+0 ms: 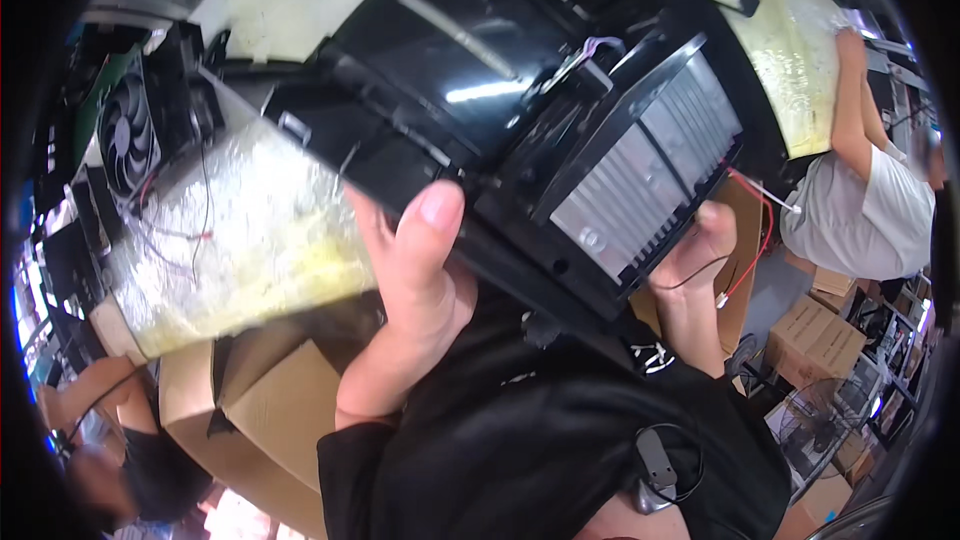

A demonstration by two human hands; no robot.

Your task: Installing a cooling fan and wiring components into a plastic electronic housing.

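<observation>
A large black plastic housing point(385, 60) with a glossy flat panel is held up at a tilt in front of my chest. On its right part sits a finned silver metal block point(650, 165), like a heat sink, in a black frame. My left hand point(415, 260) is closed round the housing's near left edge, thumb on top. At the lower right, my right hand point(697, 248) grips the edge beside the finned block; its fingers are partly hidden underneath. Red and white wires point(768, 215) with small white connectors dangle from the block near that hand.
A plastic-wrapped work surface point(250, 230) lies beneath, with a black fan unit point(128, 135) on its left. An open cardboard box point(260, 410) stands near left. Co-workers are at left point(150, 460) and right point(860, 205); cartons point(815, 335) and a floor fan point(825, 420) stand at right.
</observation>
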